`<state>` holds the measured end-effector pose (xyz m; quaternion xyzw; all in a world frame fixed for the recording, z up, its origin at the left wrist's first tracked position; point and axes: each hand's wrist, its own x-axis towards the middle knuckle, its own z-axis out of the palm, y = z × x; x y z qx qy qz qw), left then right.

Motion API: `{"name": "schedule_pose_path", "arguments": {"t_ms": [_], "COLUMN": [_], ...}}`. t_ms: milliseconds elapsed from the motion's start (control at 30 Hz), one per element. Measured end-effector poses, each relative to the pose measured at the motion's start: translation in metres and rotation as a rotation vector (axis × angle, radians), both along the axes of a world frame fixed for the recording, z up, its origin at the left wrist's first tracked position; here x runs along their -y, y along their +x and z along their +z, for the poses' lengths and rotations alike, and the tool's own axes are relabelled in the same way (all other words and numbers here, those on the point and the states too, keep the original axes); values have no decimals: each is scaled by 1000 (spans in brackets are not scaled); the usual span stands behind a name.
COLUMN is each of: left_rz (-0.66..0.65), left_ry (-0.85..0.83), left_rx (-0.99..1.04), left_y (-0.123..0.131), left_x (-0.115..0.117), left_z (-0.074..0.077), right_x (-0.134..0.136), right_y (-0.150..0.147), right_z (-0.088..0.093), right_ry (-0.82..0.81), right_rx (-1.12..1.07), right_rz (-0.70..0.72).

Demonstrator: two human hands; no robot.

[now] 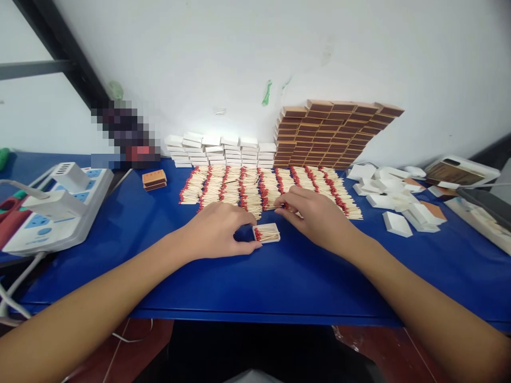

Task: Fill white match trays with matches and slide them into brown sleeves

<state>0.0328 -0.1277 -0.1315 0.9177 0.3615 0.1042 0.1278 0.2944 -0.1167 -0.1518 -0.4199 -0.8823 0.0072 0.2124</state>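
Observation:
Between the thumb and fingers of my left hand is the left end of a small white matchbox tray. Red-headed matches lie inside that tray, heads toward the left. Just up and right of it, my right hand has its thumb and forefinger pinched at the front of the match rows, with red match heads showing between them. Several rows of loose matches spread across the table beyond both hands; my fingers cover part of their front edge.
Stacked white trays and a wall of brown matchboxes stand against the back wall. Loose white trays are heaped at the right. Orange matchboxes sit at the left, near a power strip. The blue table ends close in front.

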Motion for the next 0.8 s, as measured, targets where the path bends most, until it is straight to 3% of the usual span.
{"name": "schedule_pose_path", "arguments": {"t_ms": [467, 800], "left_rz": [-7, 80], "left_ry": [-1, 56], "left_rx": [-24, 0], "left_y": [0, 0], "left_x": [3, 0], "left_z": [1, 0], "right_x": [-13, 14], "right_y": [1, -1], "right_z": [-5, 17], "right_ry": [-54, -143], "right_rx": [57, 36], "right_rz": [-7, 86]}}
